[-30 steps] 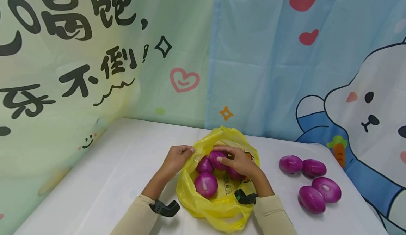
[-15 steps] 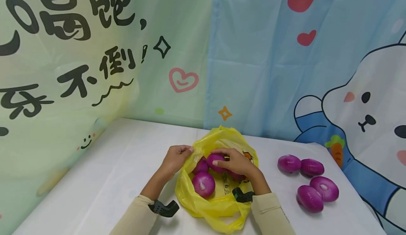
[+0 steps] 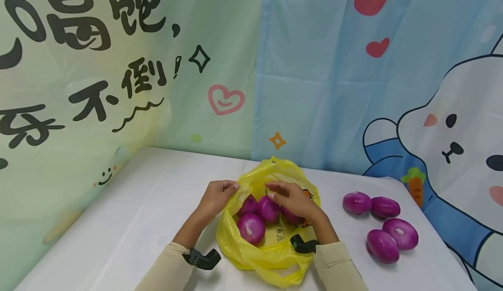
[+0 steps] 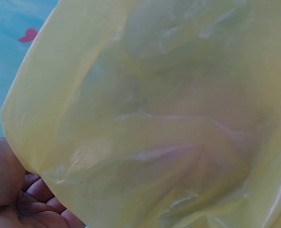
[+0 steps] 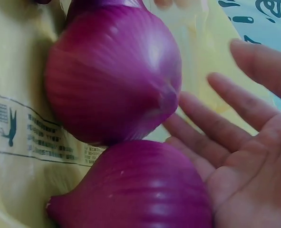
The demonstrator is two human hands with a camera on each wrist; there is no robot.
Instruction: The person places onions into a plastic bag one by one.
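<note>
A yellow plastic bag (image 3: 235,251) lies with its mouth spread wide, and several purple onions (image 3: 251,229) sit inside it. My left hand (image 3: 217,197) pinches the bag's left rim between thumb and fingers; in the left wrist view the yellow film (image 4: 145,118) hides most of what lies behind. Over the bag's right side is my right hand (image 3: 292,198), its fingers extended and holding nothing. Just beneath it rests one onion (image 3: 268,209). In the right wrist view, the spread right hand (image 5: 245,137) is beside this onion (image 5: 114,76) and a second, lower onion (image 5: 135,190).
To the right of the bag, several more onions (image 3: 383,246) lie on the white table (image 3: 157,212), grouped in two pairs. A printed curtain (image 3: 306,86) hangs behind the table. Each wrist wears a dark camera band (image 3: 202,258).
My right hand has let go of an onion, which now sits lower among the others in the bag. My left hand keeps its pinch on the rim.
</note>
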